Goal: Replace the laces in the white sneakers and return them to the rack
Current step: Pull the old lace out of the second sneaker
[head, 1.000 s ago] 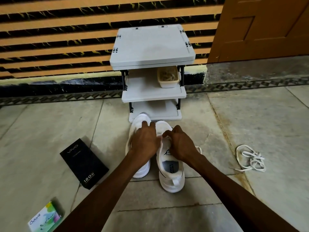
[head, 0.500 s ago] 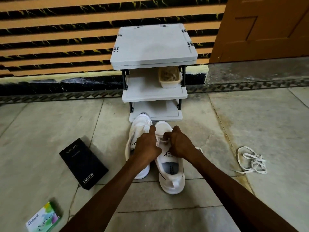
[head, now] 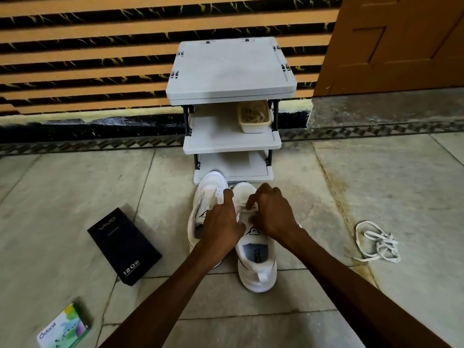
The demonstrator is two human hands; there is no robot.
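Observation:
Two white sneakers stand side by side on the floor tiles, toes toward a grey three-tier rack (head: 232,144). The right sneaker (head: 256,262) has its heel nearest me; the left sneaker (head: 208,192) is partly hidden by my left hand (head: 221,227). Both hands work over the right sneaker's lacing area. My right hand (head: 271,217) pinches a white lace (head: 248,209) there, and my left hand's fingers close on the same lace across the tongue. A loose white lace (head: 376,242) lies tangled on the floor to the right.
A beige tub (head: 254,118) of stringy items sits on the rack's middle shelf. A black phone box (head: 124,246) lies on the floor at left, and a small green-and-white carton (head: 62,327) at the lower left. A wooden door (head: 391,43) stands at upper right.
Both hands have shifted slightly on the right sneaker's lacing; my left index finger now stretches toward the toe, and the right hand's knuckles have lifted. The sneakers have stayed put.

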